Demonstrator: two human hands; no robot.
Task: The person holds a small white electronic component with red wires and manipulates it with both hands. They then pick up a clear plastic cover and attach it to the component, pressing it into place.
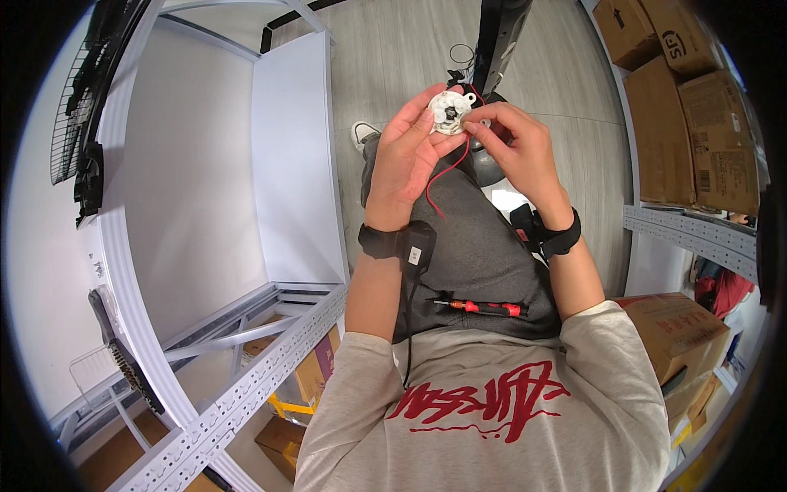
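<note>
A round white plastic gear housing (448,112) with a dark centre and a small eyelet lug lies face up in the fingers of my left hand (407,154). That hand's thumb presses its left rim, with the other fingers behind it. My right hand (522,146) is closed in a pinch at the housing's right edge, its fingertips touching there; what sits between them is too small to make out. A red wire (436,184) hangs from beside the pinch over my grey trousers. A red and black screwdriver (485,308) rests across my lap.
A dark upright post (498,41) with a rounded base (489,164) stands just past my hands. White metal shelving (299,156) rises on the left. Cardboard boxes (660,131) are stacked on the right, with another box (676,340) lower down. Black straps with small devices (416,246) circle my wrists.
</note>
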